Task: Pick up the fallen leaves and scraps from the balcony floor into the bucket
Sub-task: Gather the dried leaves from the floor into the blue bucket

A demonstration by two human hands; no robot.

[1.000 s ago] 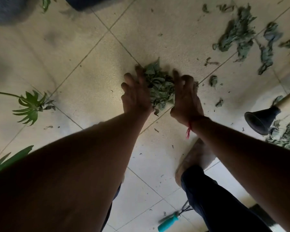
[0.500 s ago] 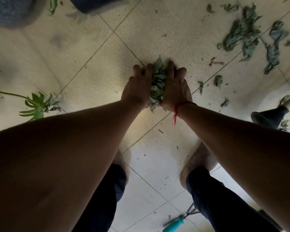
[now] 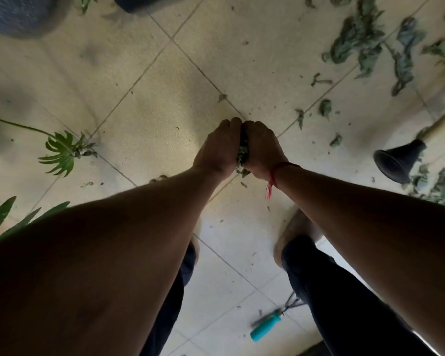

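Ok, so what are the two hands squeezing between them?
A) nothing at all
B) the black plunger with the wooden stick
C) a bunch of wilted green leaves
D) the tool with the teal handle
C: a clump of wilted green leaves peeks out between the left hand and the right hand, while the teal-handled tool and the black plunger lie apart on the pale tiled floor.

Matt speckled floor tiles [image 3: 149,129]; plunger [image 3: 401,158], dull black rubber cup, pale wooden handle; hand tool [image 3: 265,327], smooth teal plastic grip.
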